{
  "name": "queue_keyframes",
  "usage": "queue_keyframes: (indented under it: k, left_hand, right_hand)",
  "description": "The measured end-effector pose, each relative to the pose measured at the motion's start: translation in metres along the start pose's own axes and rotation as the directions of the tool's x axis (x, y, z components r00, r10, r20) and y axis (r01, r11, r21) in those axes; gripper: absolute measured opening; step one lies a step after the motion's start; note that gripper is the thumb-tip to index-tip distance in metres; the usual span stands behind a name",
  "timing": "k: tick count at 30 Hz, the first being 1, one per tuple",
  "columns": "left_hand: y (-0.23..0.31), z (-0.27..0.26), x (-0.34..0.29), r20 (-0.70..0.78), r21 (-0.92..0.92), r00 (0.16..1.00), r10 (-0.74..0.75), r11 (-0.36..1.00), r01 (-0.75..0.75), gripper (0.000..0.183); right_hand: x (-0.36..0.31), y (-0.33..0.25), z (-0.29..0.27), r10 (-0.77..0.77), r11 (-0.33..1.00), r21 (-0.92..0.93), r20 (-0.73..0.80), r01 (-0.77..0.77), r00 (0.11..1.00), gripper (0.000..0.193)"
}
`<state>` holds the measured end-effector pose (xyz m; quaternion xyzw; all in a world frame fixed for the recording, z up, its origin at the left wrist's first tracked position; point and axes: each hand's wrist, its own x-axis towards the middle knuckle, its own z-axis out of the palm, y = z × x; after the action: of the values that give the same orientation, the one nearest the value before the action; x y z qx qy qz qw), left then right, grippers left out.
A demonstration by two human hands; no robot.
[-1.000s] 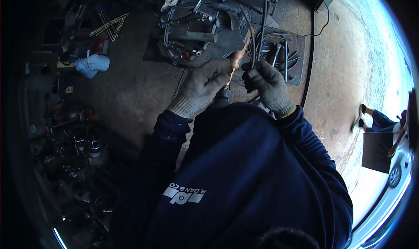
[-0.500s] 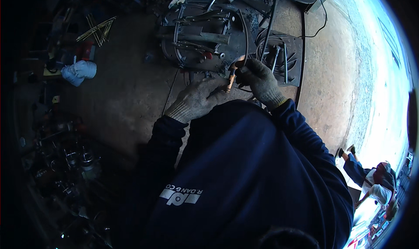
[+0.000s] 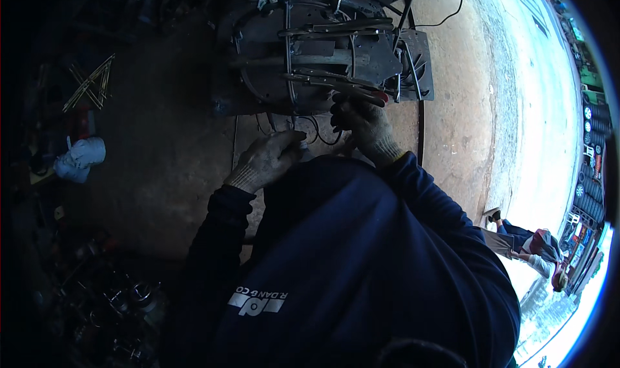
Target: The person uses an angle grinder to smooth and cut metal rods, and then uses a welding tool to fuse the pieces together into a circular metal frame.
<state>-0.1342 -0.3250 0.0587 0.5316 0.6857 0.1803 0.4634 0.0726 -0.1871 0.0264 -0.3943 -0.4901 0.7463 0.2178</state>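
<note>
Both hands wear grey knitted work gloves with dark, soiled fingertips. My left hand (image 3: pixel 263 159) is held before the near edge of a dark metal table (image 3: pixel 226 106), fingers reaching right and parted, nothing plain between them. Closer to the table's near right side, my right hand (image 3: pixel 367 124) has its fingers curled closed; what they hold, if anything, is hidden. A small red piece (image 3: pixel 382 97) shows just beyond its knuckles, by the ends of some metal rods (image 3: pixel 336 81). Between the hands a thin dark cable (image 3: pixel 315 130) hangs in a loop.
Bent bars and a flat strip (image 3: pixel 329 60) lie across the table. At left are crossed thin rods (image 3: pixel 90 84) and a pale cloth bundle (image 3: pixel 82 158). Dark metal parts (image 3: pixel 126 297) crowd the lower left. A person (image 3: pixel 539 255) is on the bright ground at right.
My hands have moved apart. The copper-coloured piece between them, with its cable by my right hand, no longer shows. The view has shifted, and the table appears farther right.
</note>
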Motion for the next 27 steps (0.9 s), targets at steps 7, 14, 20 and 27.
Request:
queue_keyframes:
  k: [7,14,20,27]
  left_hand:
    - [-0.018,-0.011,0.009,-0.018,-0.013,0.996,0.092,0.996,-0.092,0.036]
    - [-0.024,-0.013,0.003,0.061,-0.057,0.998,0.002,0.998,0.001,0.036]
    - [-0.023,-0.017,-0.001,0.146,-0.091,0.989,-0.033,0.995,0.046,0.041]
    - [-0.014,-0.012,-0.001,0.137,-0.04,0.989,-0.054,0.997,0.06,0.041]
  right_hand:
    - [0.001,0.007,0.018,0.024,0.999,0.035,-0.079,-0.022,0.997,0.033]
    - [0.009,0.012,0.038,-0.04,0.995,0.084,-0.106,0.049,0.994,0.032]
    - [0.01,-0.001,0.048,0.091,0.992,0.089,-0.073,-0.084,0.993,0.032]
    - [0.018,-0.004,0.055,0.054,0.998,-0.004,-0.077,-0.055,0.996,0.03]
